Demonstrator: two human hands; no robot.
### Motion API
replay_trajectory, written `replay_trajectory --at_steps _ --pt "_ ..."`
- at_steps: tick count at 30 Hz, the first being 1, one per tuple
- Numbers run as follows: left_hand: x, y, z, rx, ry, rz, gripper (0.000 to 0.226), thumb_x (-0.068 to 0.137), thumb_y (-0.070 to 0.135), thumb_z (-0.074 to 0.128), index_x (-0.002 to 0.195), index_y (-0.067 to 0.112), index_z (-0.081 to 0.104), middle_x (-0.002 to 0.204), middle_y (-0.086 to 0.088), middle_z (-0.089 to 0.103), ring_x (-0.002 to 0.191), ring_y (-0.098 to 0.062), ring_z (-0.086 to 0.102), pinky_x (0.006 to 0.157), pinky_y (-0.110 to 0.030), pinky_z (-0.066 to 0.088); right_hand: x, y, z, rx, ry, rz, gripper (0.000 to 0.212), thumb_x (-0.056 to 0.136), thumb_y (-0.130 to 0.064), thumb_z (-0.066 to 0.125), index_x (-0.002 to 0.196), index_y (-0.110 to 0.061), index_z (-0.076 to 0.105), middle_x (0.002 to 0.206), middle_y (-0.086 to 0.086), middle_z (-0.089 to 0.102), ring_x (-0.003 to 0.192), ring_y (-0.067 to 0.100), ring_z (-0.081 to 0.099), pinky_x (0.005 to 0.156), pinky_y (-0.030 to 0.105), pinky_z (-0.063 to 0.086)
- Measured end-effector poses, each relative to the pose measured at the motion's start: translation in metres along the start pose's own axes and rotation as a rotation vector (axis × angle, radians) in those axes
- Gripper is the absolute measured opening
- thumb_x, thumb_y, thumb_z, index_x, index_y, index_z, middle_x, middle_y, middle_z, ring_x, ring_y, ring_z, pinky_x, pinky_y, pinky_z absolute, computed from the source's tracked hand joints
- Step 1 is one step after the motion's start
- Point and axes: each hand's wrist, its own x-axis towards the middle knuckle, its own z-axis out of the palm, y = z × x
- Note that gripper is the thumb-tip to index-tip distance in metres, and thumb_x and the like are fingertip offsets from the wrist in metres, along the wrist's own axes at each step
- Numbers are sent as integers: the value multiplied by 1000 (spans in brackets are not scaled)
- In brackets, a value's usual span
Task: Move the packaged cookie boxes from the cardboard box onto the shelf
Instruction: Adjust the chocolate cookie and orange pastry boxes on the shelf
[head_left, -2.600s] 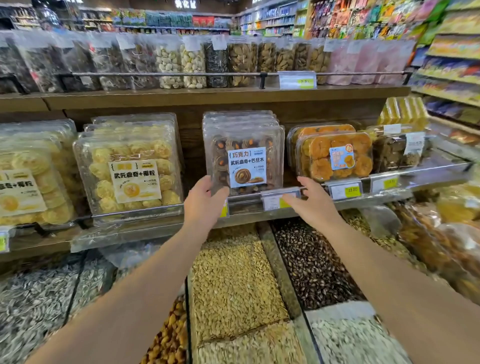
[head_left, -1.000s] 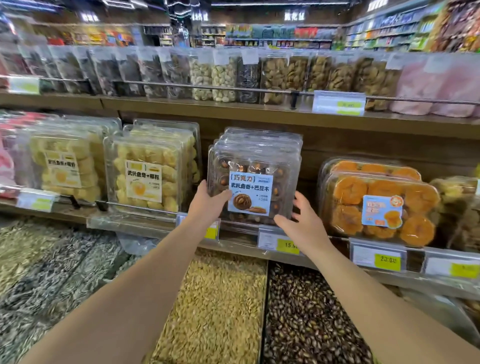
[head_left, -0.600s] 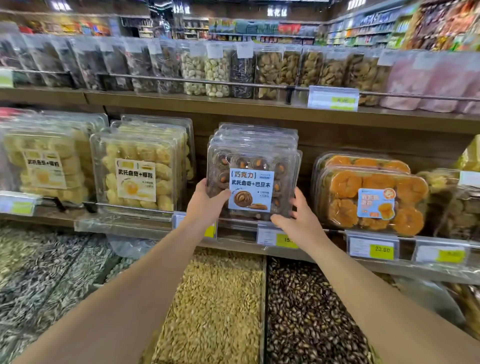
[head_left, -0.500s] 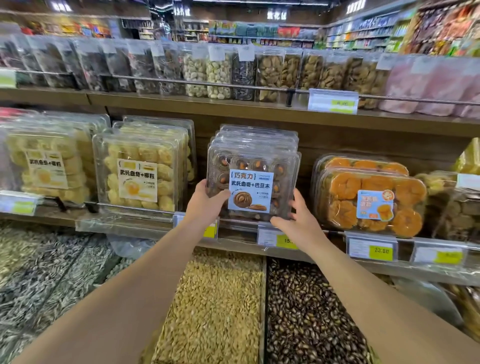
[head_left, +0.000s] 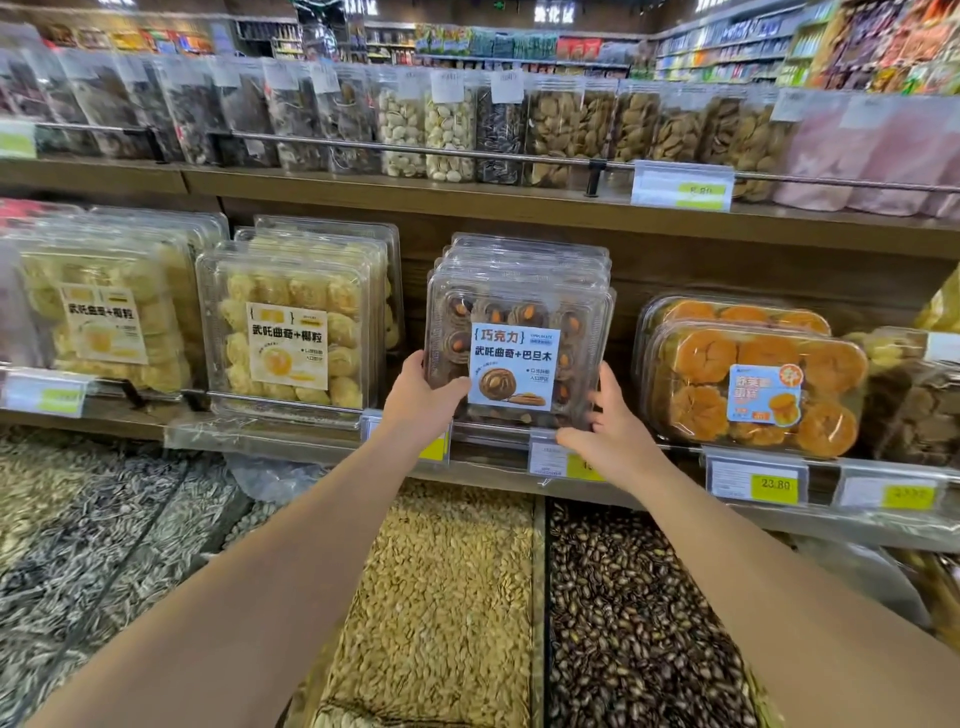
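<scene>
Both hands on the front chocolate box. My left hand grips its lower left edge, thumb across the front face just left of the label. My right hand holds the lower right corner, fingers curled up the side wall. Box stands upright at the front of the shelf, bottom edge behind the rail, leaning on more clear boxes of the same kind stacked behind it.

Room: a narrow gap on the left to the yellow cookie boxes, and my left hand fills most of it. On the right a wider gap to the orange cake box. Overhead, bare wood backing between the stack's top and the underside of the upper shelf. Price tags clip along the shelf lip right under my wrists.

Materials: rigid clear plastic clamshells with rounded corners, glossy, ribbed lids. Dark round cookies with an almond in each centre. Blue and white paper label, flat on the front. Brown wood shelf, thin metal rail.

Below my arms, open bins: striped grey seeds at left, pale seeds in the middle, dark glossy seeds at right, thin dividers between. Upper shelf carries clear jars of nuts behind a metal bar.
</scene>
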Motion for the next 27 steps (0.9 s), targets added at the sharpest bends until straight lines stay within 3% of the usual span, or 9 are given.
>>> replay_trajectory --at_steps 2,5,8,11,14,17,20,23,27 --pt "-5 0 3 124 134 92 74 91 30 65 152 15 27 151 -5 33 131 -24 41 97 -34 39 -2 -2 -4 -7 19 17 97 89 -20 70 158 -35 4 156 -5 35 127 11 45 107 35 39" --pt "-20 8 19 143 224 252 52 88 24 67 134 16 44 134 -3 42 119 -20 46 90 -29 39 -14 2 -17 -46 168 25 77 90 -25 68 154 -24 26 152 -2 41 127 16 49 100 35 46" --pt "-38 26 49 146 80 308 49 91 24 66 137 17 48 129 2 53 106 -12 53 84 -26 43 -30 8 -41 -143 320 -38 54 91 -24 66 141 -21 47 137 -4 53 105 8 56 79 19 43" --pt "-52 45 92 111 -67 289 51 94 26 62 141 18 46 131 2 57 100 -12 61 85 -31 51 -46 24 -87 -166 433 -6 47 91 -26 65 135 -22 52 132 -5 56 101 8 59 80 22 45" --pt "-63 61 129 91 -148 268 59 93 29 63 147 20 40 140 3 53 115 -14 59 95 -30 48 -61 42 -129 -139 515 43 43 89 -24 65 130 -22 55 129 -1 54 105 11 59 82 26 46" --pt "-69 72 164 97 -211 219 71 92 35 64 153 23 31 152 4 43 125 -17 54 104 -37 46 -77 55 -163 -110 590 27 26 88 -14 66 110 -23 57 103 -12 55 95 9 57 78 21 48" --pt "-69 82 194 125 -263 190 77 89 40 65 154 24 26 151 5 42 128 -19 52 107 -38 42 -85 69 -190 -44 560 78 40 91 -10 64 129 -14 51 97 -15 49 91 10 49 86 23 40" --pt "-68 87 216 120 -292 163 61 87 38 66 141 30 38 129 11 55 116 -16 56 98 -36 45 -81 85 -207 -4 398 169 62 95 -19 64 149 -17 34 107 -6 43 101 13 45 86 28 36" --pt "-62 79 231 64 -286 107 66 77 44 71 135 39 41 118 14 64 110 -12 60 103 -43 47 -73 104 -216 -34 294 188 65 93 -24 65 148 -24 31 103 -7 48 95 14 46 84 30 37"
